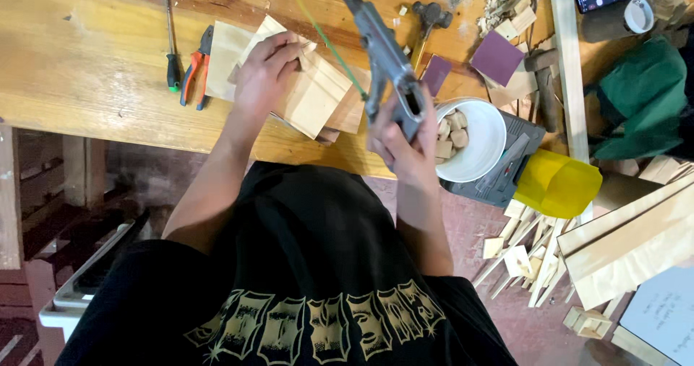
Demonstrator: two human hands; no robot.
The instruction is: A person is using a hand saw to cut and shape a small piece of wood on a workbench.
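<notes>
Gripping a grey metal saw handle point(394, 84), right hand point(405, 145) clenched.

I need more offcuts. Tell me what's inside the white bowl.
The white bowl holds small pale wood blocks on its left side. The right hand covers its left edge, hiding anything there.

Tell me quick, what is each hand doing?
Left hand: pressing down on the wooden boards, fingers curled.
Right hand: closed around the handle of a grey metal saw.
</notes>
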